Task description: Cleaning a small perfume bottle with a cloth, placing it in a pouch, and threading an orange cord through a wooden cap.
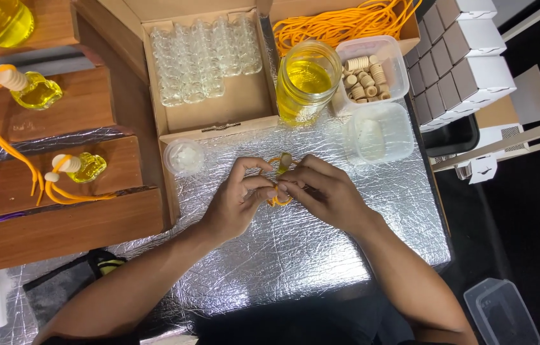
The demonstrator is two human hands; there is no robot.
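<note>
We see our left hand (235,201) and right hand (324,191) meeting over the foil-covered table (321,255), fingers of both pinched shut on a small bottle (285,161) and its orange cord (278,200); a jar of yellow liquid (305,80) stands just behind

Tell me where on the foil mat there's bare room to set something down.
Free: the foil mat below the left hand and right hand, and its right strip below the empty plastic tub. Crowded: the back edge, with glass jar, small lidded cup and bottle box.
</note>
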